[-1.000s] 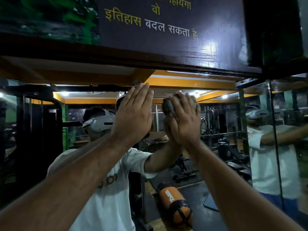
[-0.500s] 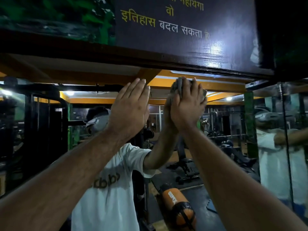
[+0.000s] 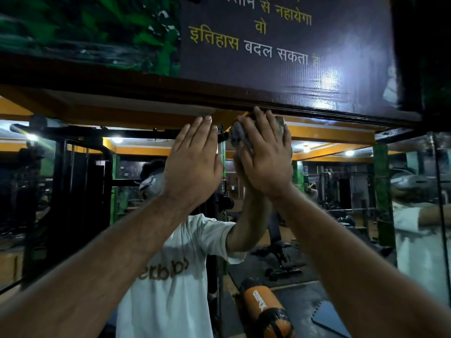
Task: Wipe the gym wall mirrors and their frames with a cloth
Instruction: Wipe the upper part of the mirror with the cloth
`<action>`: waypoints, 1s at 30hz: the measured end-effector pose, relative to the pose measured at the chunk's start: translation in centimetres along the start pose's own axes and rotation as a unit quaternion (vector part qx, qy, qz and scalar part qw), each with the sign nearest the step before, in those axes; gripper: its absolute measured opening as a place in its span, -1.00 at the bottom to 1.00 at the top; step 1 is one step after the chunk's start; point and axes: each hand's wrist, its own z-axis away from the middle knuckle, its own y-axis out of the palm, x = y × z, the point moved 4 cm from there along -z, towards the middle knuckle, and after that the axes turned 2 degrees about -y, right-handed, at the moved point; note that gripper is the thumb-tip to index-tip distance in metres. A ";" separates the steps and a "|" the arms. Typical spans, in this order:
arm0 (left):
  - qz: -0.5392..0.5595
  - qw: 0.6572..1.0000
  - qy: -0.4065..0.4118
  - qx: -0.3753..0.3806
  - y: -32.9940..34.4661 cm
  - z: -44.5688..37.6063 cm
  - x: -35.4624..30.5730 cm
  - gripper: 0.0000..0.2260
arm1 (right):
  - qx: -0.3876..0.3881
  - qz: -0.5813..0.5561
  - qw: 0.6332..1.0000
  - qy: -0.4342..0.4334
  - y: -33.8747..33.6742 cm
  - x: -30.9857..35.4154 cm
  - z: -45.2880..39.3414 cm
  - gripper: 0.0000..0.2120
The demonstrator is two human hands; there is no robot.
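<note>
A large wall mirror (image 3: 341, 215) fills the view, with its dark top frame (image 3: 317, 109) running across above my hands. My right hand (image 3: 266, 157) presses a grey cloth (image 3: 238, 134) flat against the glass just under the top frame, fingertips reaching the frame's lower edge. The cloth shows at the left and upper right of the hand; most of it is hidden behind the palm. My left hand (image 3: 194, 162) lies flat on the mirror with straight fingers, beside the right hand and slightly lower, holding nothing.
A dark banner (image 3: 268, 45) with yellow and white lettering hangs above the frame. A vertical seam (image 3: 438, 191) joins a second mirror panel at the right. The glass reflects a person in a white shirt, gym machines and an orange punching bag (image 3: 263, 308).
My right hand has slid the cloth upward on the glass, from mid-mirror height to the underside of the top frame. The left hand rose along with it, staying flat.
</note>
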 end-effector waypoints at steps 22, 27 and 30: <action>0.002 1.000 -0.002 0.010 -0.3 1.5 -0.4 -0.47 | 0.024 0.016 0.998 -0.048 -0.5 -1.0 6.4 -0.45; 0.006 1.000 -0.004 0.027 -0.4 2.1 -0.1 -0.48 | -0.004 0.005 0.992 0.128 -0.4 0.4 4.2 -0.41; 0.013 0.999 -0.004 0.042 -0.6 2.1 -0.2 -0.48 | 0.029 -0.010 0.998 -0.050 -0.2 2.5 5.5 -0.45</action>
